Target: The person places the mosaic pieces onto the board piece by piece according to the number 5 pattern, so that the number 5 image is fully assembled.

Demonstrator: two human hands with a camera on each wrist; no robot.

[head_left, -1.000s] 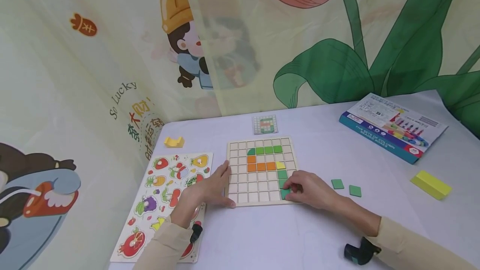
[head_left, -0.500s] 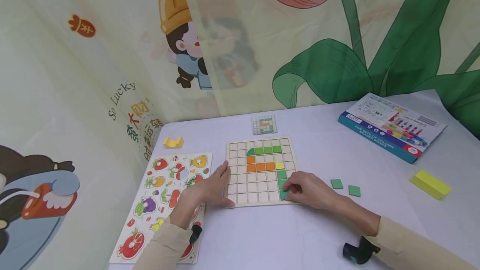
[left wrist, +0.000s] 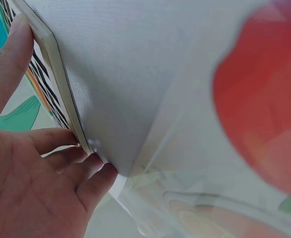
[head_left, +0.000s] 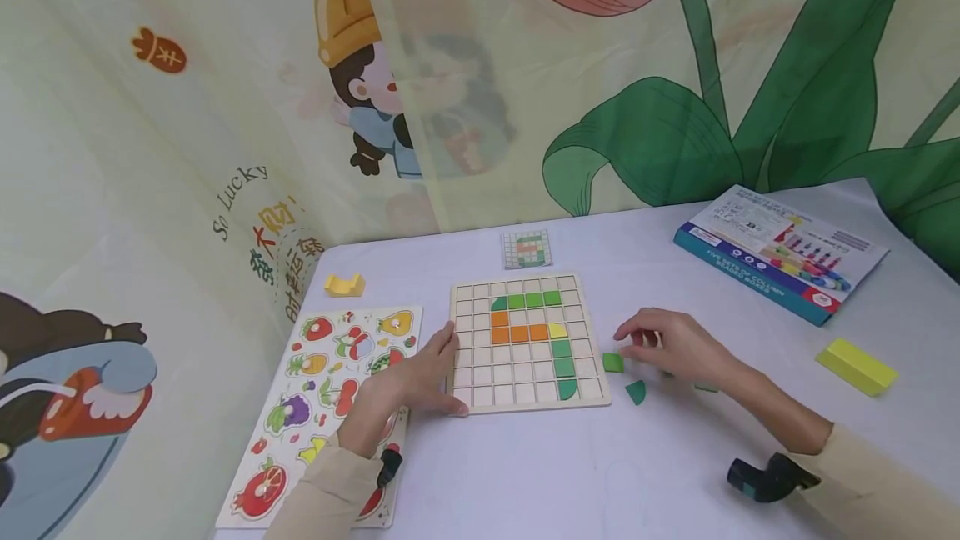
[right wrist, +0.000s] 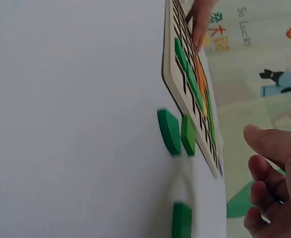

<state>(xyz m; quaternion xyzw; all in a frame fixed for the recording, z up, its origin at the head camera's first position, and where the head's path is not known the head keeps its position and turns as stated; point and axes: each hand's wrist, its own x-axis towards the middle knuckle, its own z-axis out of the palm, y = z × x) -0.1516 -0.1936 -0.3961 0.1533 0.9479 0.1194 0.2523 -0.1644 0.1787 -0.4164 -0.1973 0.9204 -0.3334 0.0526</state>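
Observation:
In the head view, my left hand (head_left: 420, 373) steadies the wooden grid board (head_left: 480, 373) at its left edge, thumb at the near corner. The left wrist view shows the fingers touching the board's rim. Orange tiles (head_left: 519, 333), green tiles (head_left: 562, 348) and a yellow tile (head_left: 557, 330) sit in the grid. My right hand (head_left: 678, 344) hovers right of the board with loosely bent fingers and nothing seen between them. Beneath and beside it lie a bright green tile (head_left: 612, 362), a rounded green tile (head_left: 636, 392) and partly hidden green tiles (head_left: 705, 387).
Behind the board lies a small pattern card (head_left: 527, 249). A fruit puzzle board (head_left: 300, 415) is under the left forearm. A yellow block (head_left: 857, 367) and a flat box (head_left: 783, 252) are at the right; a yellow arched piece (head_left: 345, 285) is at the far left.
My right hand has left the board's near right corner and moved right, above the loose tiles. A rounded green tile shows in that corner cell. My left hand stays put.

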